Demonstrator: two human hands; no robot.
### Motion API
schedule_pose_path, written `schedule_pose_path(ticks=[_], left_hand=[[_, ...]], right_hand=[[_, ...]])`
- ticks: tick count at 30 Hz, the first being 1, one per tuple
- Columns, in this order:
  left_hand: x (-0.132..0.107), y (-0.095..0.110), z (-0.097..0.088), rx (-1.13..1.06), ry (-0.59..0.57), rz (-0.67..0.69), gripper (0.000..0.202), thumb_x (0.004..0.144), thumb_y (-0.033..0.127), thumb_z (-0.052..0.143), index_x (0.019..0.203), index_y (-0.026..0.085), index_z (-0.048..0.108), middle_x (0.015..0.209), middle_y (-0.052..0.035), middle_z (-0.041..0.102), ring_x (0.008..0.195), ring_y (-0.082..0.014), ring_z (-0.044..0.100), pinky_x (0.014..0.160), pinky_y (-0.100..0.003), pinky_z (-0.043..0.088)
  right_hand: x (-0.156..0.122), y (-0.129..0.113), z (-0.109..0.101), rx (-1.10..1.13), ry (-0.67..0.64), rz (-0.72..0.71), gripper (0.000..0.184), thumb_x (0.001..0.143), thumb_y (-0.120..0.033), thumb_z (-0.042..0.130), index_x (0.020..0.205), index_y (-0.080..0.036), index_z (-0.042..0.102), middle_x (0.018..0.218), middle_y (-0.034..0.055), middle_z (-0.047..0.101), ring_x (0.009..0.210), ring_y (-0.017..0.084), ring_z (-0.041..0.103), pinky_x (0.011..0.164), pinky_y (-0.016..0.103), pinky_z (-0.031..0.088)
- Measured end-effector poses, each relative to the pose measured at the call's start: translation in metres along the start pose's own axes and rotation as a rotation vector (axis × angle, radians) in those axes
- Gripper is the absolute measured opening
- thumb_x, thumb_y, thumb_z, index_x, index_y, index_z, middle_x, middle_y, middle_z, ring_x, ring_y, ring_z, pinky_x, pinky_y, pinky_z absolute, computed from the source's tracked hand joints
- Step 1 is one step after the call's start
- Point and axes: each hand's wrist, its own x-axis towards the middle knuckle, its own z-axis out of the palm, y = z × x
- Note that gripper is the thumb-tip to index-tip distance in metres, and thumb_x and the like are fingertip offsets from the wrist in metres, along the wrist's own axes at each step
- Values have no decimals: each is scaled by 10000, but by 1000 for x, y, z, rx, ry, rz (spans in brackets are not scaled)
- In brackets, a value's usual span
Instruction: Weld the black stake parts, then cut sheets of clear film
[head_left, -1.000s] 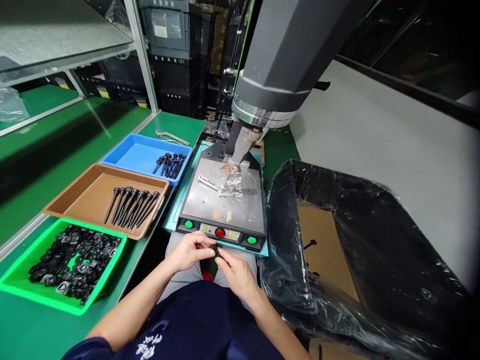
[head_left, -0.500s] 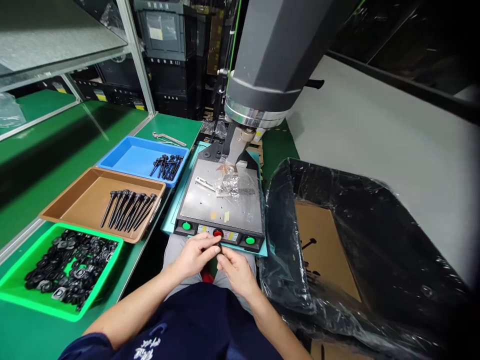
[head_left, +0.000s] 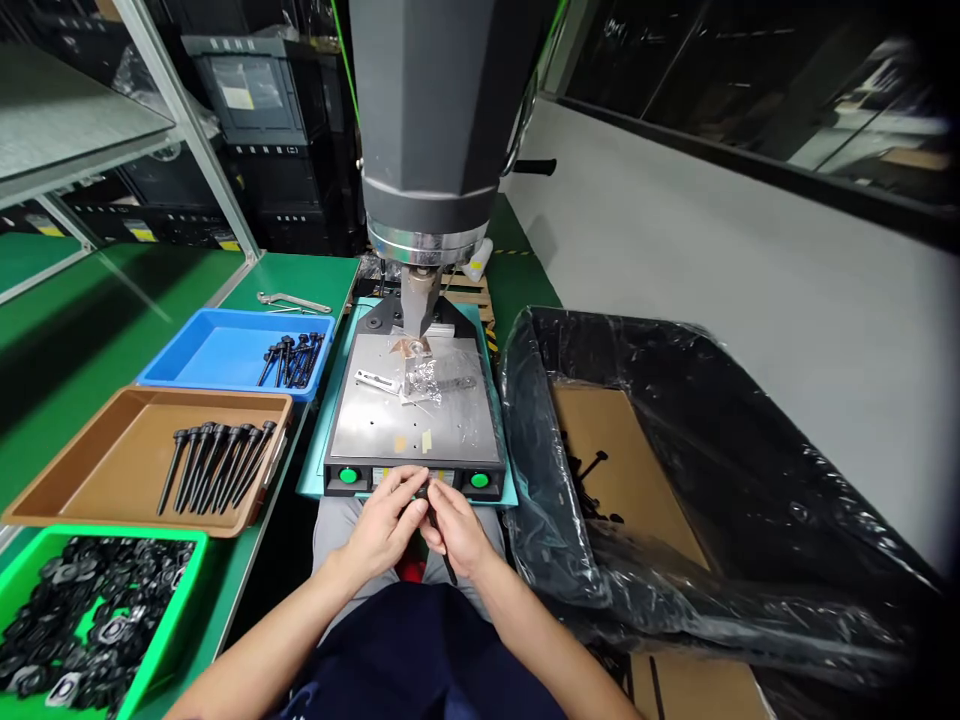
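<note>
My left hand (head_left: 384,525) and my right hand (head_left: 455,530) meet above my lap, just in front of the press machine's button panel (head_left: 411,478). Both are closed around a thin black pin (head_left: 442,552), whose shaft pokes down below my right hand. A small black piece at the pin's top is pinched between the fingertips of both hands. Behind the panel lies the grey metal plate (head_left: 435,425), with a crumpled clear plastic scrap (head_left: 421,378) under the machine's horn (head_left: 418,298).
To the left stand a blue tray (head_left: 210,355) with several black pins, a brown tray (head_left: 97,455) with a row of longer pins, and a green tray (head_left: 176,605) of black washers. A cardboard box lined with a black bag (head_left: 675,440) is at my right.
The view has swung right and centred on the machine. My hands stay together at the panel's edge, and the pin's shaft now shows below my right hand.
</note>
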Motion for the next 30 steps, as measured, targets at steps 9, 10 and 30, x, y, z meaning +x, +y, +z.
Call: schedule_pose_path(ticks=[9, 10, 30], left_hand=[[105, -8, -74, 131, 440, -124, 454, 914, 453, 566, 1264, 176, 652, 1335, -153, 620, 1239, -288, 575, 1048, -440, 458], [122, -11, -83, 138, 489, -147, 444, 897, 462, 583, 1222, 172, 668, 1321, -153, 627, 1241, -290, 572, 1044, -433, 451], [102, -35, -34, -603, 115, -464, 606, 584, 447, 876, 1043, 148, 617, 616, 38, 629, 517, -108, 579, 483, -203, 282]], right_hand=[[45, -2, -19, -87, 99, -38, 533, 787, -648, 696, 1017, -169, 654, 831, 45, 682, 486, 70, 517, 338, 154, 271], [52, -2, -19, -95, 107, -51, 552, 776, -658, 700, 1021, -165, 659, 811, 49, 684, 512, 85, 547, 345, 156, 286], [77, -55, -56, 74, 368, -502, 528, 764, -660, 699, 1018, -203, 626, 1188, 84, 634, 633, 79, 549, 411, 181, 332]])
